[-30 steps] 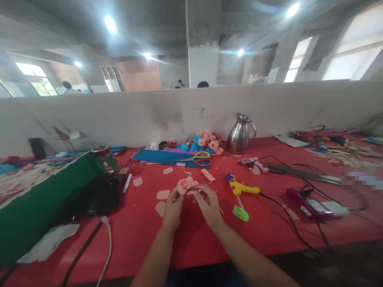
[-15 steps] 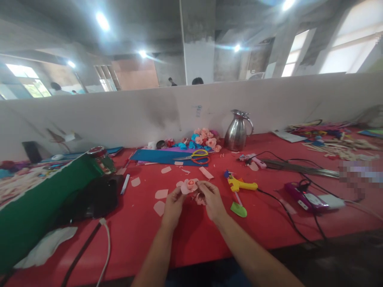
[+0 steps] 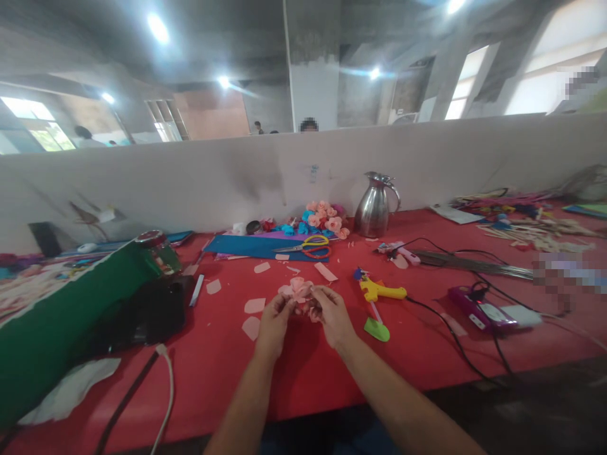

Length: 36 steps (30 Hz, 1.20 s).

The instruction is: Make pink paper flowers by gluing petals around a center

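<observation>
Between my two hands is a pink paper flower [image 3: 300, 289], held just above the red table. My left hand [image 3: 274, 325] pinches its lower left side with closed fingers. On the other side, my right hand [image 3: 333, 314] grips a petal at the flower's right edge, fingertips together. More pink petals show below the flower, partly hidden by my fingers. Loose pink petal pieces [image 3: 255, 306] lie on the table left of my left hand. A yellow glue gun [image 3: 379, 291] rests to the right, with a lime-green piece [image 3: 377, 329] by its nozzle stick.
Yellow-and-red-handled scissors [image 3: 315, 246] lie on blue sheets [image 3: 246, 246] behind the flower. A bunch of finished paper flowers [image 3: 327, 219] and a steel jug [image 3: 373, 205] stand near the partition. Left is a green box [image 3: 61, 316]; right, a purple power strip [image 3: 478, 309] with cables.
The flower has tipped, so its centre faces more upward and away instead of toward me. Both hands keep their hold with slight finger shifts. The view has shifted slightly.
</observation>
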{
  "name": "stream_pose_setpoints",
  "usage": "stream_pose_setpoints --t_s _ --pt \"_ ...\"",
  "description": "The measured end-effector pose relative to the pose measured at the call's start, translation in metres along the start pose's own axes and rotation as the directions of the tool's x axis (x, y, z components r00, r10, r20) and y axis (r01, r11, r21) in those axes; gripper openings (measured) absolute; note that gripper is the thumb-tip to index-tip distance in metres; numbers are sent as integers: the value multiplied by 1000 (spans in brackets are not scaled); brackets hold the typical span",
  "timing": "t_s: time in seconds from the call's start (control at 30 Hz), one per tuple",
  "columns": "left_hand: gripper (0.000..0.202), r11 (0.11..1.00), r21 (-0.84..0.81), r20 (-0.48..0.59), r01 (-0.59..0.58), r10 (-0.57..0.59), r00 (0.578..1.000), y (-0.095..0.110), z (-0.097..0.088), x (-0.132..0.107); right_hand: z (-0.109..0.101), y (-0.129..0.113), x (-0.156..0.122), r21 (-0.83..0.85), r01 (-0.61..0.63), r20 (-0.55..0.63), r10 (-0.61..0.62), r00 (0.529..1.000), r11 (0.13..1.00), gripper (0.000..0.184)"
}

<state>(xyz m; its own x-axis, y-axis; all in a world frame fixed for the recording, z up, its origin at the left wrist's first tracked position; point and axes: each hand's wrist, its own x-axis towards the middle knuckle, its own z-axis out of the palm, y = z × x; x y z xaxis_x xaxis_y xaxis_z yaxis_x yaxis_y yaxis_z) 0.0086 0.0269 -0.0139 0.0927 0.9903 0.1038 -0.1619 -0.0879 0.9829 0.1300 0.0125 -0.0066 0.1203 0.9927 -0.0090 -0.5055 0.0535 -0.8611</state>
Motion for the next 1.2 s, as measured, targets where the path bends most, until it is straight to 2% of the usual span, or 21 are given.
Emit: stream_pose_setpoints --t_s 0.17,0.3,0.43,0.67,0.87,1.03,1.1,1.2 --pt "15 997 -45 -4 -69 69 998 -7 -3 3 0 1 0 44 -23 -1 23 1000 999 25" --pt "22 992 -67 -29 -110 108 994 -6 -5 3 -2 2 -1 32 9 58 -10 998 999 24" --pt "20 988 -98 30 -115 119 993 -4 -6 2 -2 1 -3 -5 39 76 -38 996 999 24" --pt "19 988 -133 72 -83 93 993 -2 -4 0 -1 1 -2 52 4 62 -8 998 999 24" --pt "24 993 -107 76 -59 67 995 -5 -6 0 0 -2 -1 134 -92 53 86 995 987 25" --pt "27 990 -123 -15 -64 62 998 -7 -6 2 -3 1 2 181 -142 30 139 990 973 25" --pt "25 988 -151 -43 -30 24 999 -5 -4 2 -4 2 3 170 -143 21 142 990 975 23" --pt "26 981 -192 -15 30 -34 999 1 0 0 -3 1 2 66 -114 21 113 993 991 20"
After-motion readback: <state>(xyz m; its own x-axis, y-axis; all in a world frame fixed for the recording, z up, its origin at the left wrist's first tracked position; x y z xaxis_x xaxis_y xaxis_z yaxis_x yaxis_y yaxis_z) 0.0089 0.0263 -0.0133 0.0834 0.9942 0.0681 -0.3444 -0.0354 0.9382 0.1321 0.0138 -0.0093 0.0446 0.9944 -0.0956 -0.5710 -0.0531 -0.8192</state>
